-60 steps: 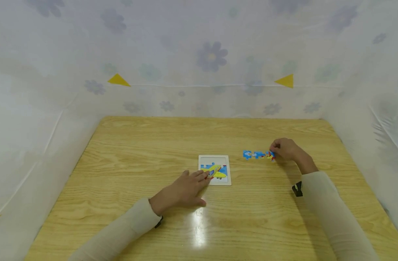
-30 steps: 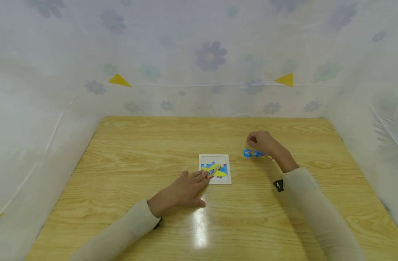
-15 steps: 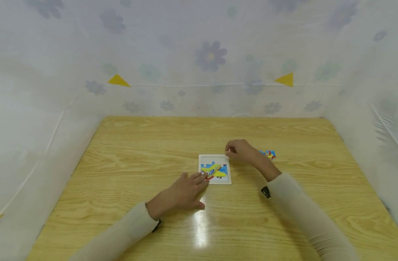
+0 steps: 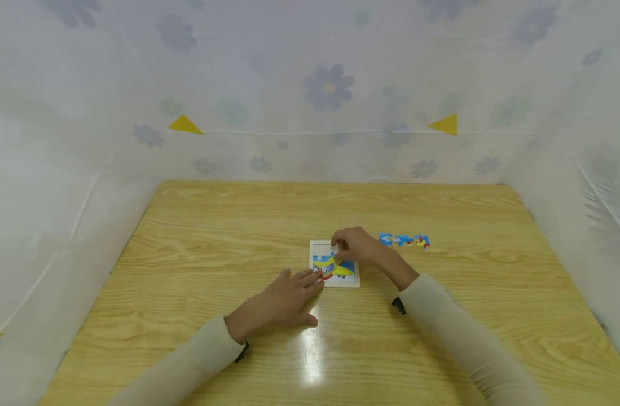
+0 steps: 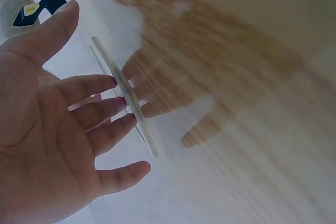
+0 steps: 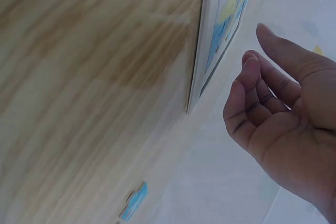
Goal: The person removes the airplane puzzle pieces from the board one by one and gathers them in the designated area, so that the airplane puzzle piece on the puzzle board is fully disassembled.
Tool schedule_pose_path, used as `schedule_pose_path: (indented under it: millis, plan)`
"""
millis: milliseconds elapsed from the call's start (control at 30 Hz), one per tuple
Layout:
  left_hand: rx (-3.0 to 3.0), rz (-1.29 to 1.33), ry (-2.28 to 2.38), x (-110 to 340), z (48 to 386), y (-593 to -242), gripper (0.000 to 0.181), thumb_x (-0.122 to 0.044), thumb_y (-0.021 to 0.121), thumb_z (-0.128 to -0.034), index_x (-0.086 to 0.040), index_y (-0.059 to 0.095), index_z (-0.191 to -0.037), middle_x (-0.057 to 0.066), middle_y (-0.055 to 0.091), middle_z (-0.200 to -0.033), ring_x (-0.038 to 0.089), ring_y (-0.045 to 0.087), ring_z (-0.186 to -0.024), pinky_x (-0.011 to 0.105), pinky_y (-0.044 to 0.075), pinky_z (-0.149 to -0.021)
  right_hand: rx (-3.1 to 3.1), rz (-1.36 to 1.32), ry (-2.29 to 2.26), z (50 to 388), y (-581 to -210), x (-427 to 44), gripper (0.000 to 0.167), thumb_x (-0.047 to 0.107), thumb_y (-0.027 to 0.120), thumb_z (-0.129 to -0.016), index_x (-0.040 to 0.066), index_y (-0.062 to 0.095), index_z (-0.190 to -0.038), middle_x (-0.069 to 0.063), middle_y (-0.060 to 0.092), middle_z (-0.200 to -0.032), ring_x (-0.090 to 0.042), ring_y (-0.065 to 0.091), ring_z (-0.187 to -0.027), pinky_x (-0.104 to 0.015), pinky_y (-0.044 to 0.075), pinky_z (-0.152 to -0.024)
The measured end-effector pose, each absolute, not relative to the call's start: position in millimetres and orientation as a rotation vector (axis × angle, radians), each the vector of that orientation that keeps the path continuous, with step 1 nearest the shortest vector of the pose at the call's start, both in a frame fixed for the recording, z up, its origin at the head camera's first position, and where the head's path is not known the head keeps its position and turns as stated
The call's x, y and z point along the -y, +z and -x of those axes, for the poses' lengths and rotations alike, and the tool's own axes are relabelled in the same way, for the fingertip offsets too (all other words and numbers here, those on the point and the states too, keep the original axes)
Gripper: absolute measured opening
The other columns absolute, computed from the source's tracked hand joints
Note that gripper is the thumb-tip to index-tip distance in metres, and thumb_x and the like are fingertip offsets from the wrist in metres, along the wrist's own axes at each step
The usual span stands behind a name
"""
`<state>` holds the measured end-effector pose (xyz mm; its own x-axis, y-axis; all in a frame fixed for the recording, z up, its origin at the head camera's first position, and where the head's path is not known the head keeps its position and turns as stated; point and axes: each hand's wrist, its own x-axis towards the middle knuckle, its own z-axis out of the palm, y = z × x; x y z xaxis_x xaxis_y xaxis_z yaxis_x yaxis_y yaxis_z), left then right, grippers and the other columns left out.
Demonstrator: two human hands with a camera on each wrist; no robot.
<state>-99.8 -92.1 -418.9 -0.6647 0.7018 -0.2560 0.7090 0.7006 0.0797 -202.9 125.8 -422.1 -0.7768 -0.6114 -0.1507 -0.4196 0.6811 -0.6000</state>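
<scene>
A white-rimmed puzzle tray (image 4: pixel 358 279) lies mid-table with a partly filled yellow airplane puzzle (image 4: pixel 346 272) in it. Bare backing shows along its top. My left hand (image 4: pixel 291 297) stays flat, its straight fingertips touching the tray's lower left. The left wrist view shows those fingers against the tray edge (image 5: pixel 149 139). Over the tray's upper right is my right hand (image 4: pixel 361 246), thumb and fingertips at the airplane's upper part. In the right wrist view this hand (image 6: pixel 291 111) has loosely bent fingers, thumb apart, no piece visible between them. Where its fingertips meet the puzzle is partly hidden.
Loose jigsaw pieces lie in a short row right of the tray: a blue piece (image 4: pixel 385 239) at the left end and a blue, red and yellow piece (image 4: pixel 422 242) at the right. Patterned white sheeting (image 4: pixel 289 152) encloses the wooden table's (image 4: pixel 213 225) back and sides.
My right hand has come left from the row's right end, over the loose pieces, down to the tray's upper right, uncovering the row again. My left hand has hardly moved.
</scene>
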Motion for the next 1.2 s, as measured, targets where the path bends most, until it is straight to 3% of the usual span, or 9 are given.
schedule_pose_path:
  millis: [1200]
  plan:
    - [-2.639,-1.123,-0.046,95.2,97.3,-418.8,0.077,-0.060,0.055,-0.0857,-0.012,0.041,-0.144,0.007,0.029,-0.156,0.024,0.030,-0.143,0.054,0.035,-0.106,-2.462,0.768,-0.778,191.9,-430.3,-107.1,0.028,0.012,0.074,-0.081,0.003,0.060,-0.104,-0.002,0.056,-0.075,-0.010,0.049,-0.066,-0.022,0.042,-0.062]
